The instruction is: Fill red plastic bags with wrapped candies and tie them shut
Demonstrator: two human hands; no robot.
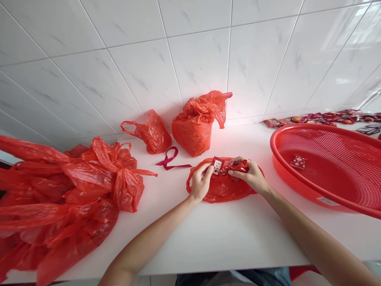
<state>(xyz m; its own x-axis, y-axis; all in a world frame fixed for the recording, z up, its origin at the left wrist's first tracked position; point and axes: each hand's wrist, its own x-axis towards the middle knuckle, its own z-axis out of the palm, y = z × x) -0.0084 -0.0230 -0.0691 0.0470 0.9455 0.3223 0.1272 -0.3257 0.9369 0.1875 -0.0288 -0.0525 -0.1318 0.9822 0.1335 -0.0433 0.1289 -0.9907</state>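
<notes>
Red packet [218, 164] pinched in left hand [201, 182], glossy packet [241, 166] gripped in right hand [253, 174], over plastic bag [228, 191].

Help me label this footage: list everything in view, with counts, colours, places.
Table: one, white, centre
Wall tiles: many, white, back
Bag pile: count unclear, red, left
Small bag: one, red, rear
Full bag: one, red, beside small bag
Ribbon: one, crimson, before small bag
Open bag: one, red, mid-table
Held packets: several, red and white, at open bag
Basket: one, red, right
Basket packet: one, red and white, inside
Far packets: many, mostly red, behind basket
Looped item: one, black, far right
Clothing: some, bluish, bottom
Arms: two, bare, lower
Left hand: one, bare, holding packet
Right hand: one, bare, holding packets
</notes>
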